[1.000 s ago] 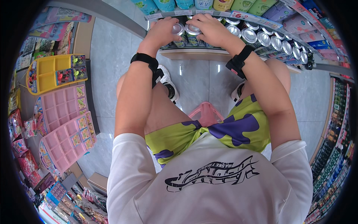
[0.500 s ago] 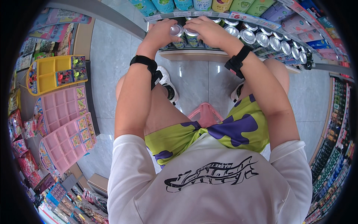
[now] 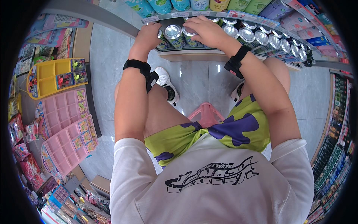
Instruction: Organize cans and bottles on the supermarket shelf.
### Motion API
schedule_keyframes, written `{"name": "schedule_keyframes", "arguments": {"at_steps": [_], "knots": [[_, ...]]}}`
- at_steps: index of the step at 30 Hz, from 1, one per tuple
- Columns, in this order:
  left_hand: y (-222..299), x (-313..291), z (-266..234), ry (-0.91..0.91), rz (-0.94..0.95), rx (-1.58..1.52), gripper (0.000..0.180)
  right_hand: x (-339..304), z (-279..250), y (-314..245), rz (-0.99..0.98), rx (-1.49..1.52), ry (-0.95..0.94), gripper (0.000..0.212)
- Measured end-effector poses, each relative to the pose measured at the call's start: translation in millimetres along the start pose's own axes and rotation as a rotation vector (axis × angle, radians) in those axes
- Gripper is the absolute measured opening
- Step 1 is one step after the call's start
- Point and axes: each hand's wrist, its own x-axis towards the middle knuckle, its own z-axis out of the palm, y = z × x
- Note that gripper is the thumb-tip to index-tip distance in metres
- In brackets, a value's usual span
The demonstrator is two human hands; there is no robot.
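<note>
Three upright cans (image 3: 175,42), lids (image 3: 173,30) up, long axes vertical, are seen under the price rail (image 3: 178,14), beside left hand (image 3: 147,36) and right hand (image 3: 209,31); one is part-covered by the latter; either grip's closure can't be told.

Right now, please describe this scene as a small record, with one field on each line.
Left hand: beside the leftmost visible can; contact unclear
Right hand: fingers over a silver-topped can; grip unclear
Between hands: another silver-topped can, upright
Wrists: a black strap on each
Person's left side: yellow tray, two pink trays
Clothing: white shirt, green-and-purple shorts
</note>
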Motion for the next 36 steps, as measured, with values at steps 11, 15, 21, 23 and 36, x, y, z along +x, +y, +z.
{"name": "schedule_keyframes", "arguments": {"at_steps": [11, 15, 21, 23, 36], "knots": [[-3.8, -0.5, 0.1, 0.055, 0.056, -0.167, 0.057, -9.1, -29.0, 7.8, 0.133, -0.009, -0.131, 0.054], [-7.0, 0.2, 2.4, 0.103, 0.104, -0.121, 0.057, -28.7, -45.5, 10.7, 0.196, -0.205, -0.152, 0.052], [9.3, -0.9, -5.5, 0.041, 0.1, -0.109, 0.057, -31.6, -36.2, 7.3, 0.231, -0.182, -0.16, 0.056], [14.9, -0.1, -8.1, 0.016, 0.088, -0.106, 0.058, -36.4, -28.8, 6.5, 0.235, -0.216, -0.115, 0.054], [28.1, 6.3, 1.0, 0.032, 0.082, -0.067, 0.073, -50.1, -13.6, 1.4, 0.166, -0.265, 0.129, 0.052]]}}
